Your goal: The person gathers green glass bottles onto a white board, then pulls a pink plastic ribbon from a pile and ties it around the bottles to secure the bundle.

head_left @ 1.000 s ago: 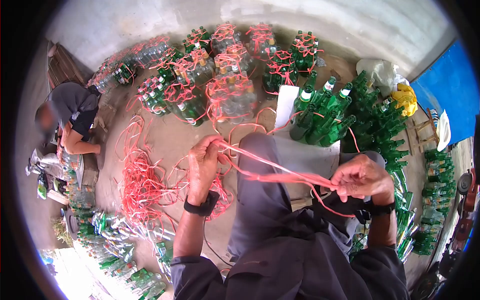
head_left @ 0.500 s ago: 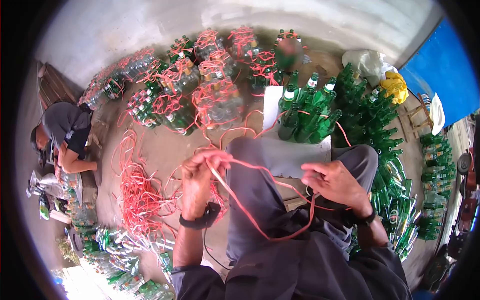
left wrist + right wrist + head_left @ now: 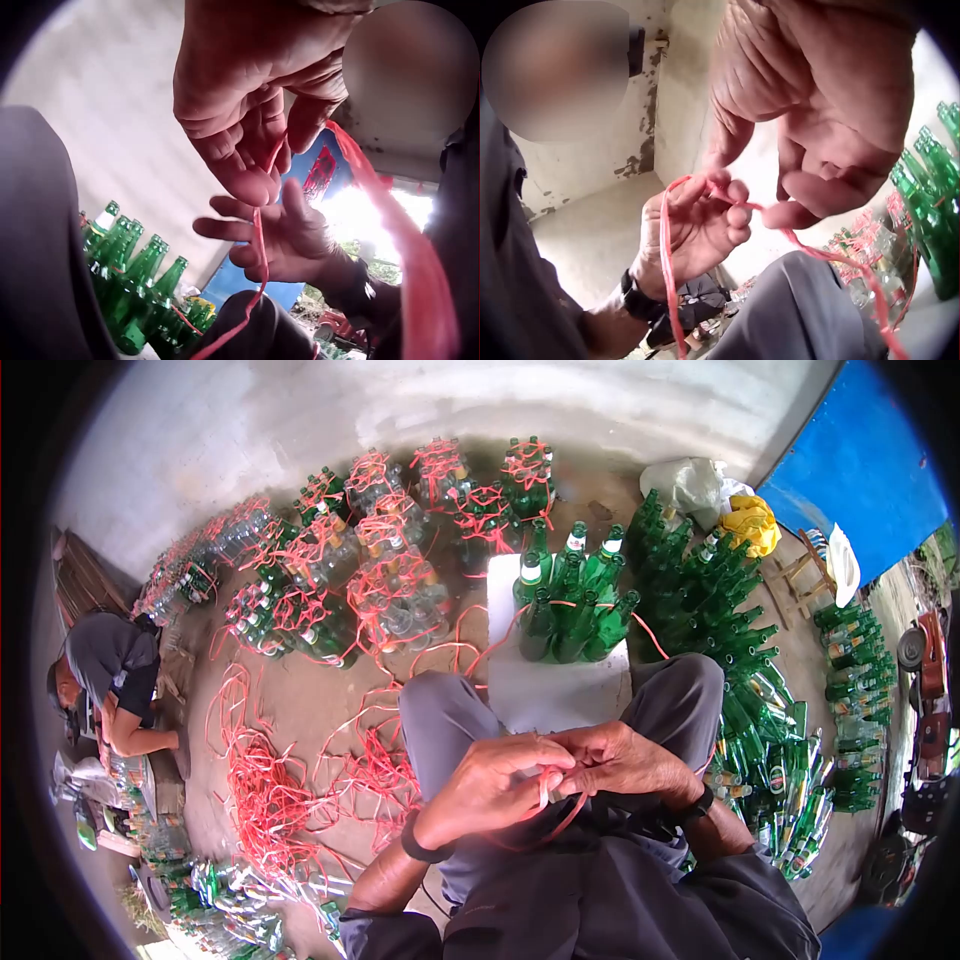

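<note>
Both hands meet above the lap, working on a thin pink plastic strap [image 3: 570,820]. My left hand [image 3: 500,780] pinches the strap between thumb and fingers; the strap [image 3: 259,240] hangs from these fingers in the left wrist view. Close beside it is my right hand [image 3: 625,765]. In the left wrist view the right hand [image 3: 289,240] has its thumb and fingers spread apart, with the strap crossing in front of them. The strap [image 3: 825,255] passes right by the right fingertips in the right wrist view. Ahead of the knees, several green bottles [image 3: 570,625] stand grouped with pink strap around them.
The bottles stand on a white board [image 3: 505,700]. A tangled strap heap [image 3: 265,790] lies on the floor at left. Strapped bottle bundles [image 3: 395,605] line the wall; loose green bottles [image 3: 700,600] crowd the right. Another person [image 3: 110,670] bends over at far left.
The hands, apart with the strap stretched and then slack between them, have come together over the lap. The head view has shifted, so the bottles appear farther left.
</note>
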Action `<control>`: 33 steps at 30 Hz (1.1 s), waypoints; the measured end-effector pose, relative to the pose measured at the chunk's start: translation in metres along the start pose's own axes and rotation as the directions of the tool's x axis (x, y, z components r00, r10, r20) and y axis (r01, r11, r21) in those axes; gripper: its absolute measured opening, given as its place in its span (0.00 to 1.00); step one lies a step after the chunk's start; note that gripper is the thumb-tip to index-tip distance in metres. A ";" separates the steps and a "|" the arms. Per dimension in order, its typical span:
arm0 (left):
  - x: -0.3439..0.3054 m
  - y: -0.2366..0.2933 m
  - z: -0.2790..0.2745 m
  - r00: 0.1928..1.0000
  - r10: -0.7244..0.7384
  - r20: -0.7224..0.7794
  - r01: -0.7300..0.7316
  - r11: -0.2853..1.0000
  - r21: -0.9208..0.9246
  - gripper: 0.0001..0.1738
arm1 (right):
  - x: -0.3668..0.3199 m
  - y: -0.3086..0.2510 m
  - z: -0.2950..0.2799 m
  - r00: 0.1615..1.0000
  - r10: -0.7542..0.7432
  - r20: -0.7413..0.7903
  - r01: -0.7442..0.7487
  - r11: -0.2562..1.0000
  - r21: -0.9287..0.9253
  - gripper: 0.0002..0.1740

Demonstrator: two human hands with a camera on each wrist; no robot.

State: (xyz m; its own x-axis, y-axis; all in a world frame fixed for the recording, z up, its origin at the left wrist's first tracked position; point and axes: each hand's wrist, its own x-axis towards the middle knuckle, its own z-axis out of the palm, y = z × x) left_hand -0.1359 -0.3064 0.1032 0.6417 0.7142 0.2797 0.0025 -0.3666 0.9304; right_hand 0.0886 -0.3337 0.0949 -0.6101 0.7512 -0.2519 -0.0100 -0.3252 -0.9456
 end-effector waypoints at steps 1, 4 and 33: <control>0.005 0.001 0.000 0.999 -0.019 0.040 0.019 1.000 -0.003 0.13 | -0.001 0.001 -0.001 0.999 0.010 -0.037 -0.012 0.999 -0.051 0.22; 0.023 0.001 -0.011 0.996 -0.060 0.068 0.058 0.998 0.022 0.17 | -0.009 -0.002 -0.011 0.987 -0.034 -0.155 0.004 0.982 -0.189 0.13; 0.127 -0.244 -0.058 0.682 -0.726 -0.085 0.730 0.669 0.137 0.13 | -0.101 -0.017 -0.121 0.315 -0.169 -0.934 0.271 0.959 -0.082 0.16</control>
State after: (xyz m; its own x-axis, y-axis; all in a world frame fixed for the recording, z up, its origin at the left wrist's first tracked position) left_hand -0.0994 -0.0912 -0.0747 0.3702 0.8042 -0.4650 0.5754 0.1945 0.7944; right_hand 0.2458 -0.3344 0.1118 0.5492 0.8282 -0.1117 -0.1101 -0.0608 -0.9921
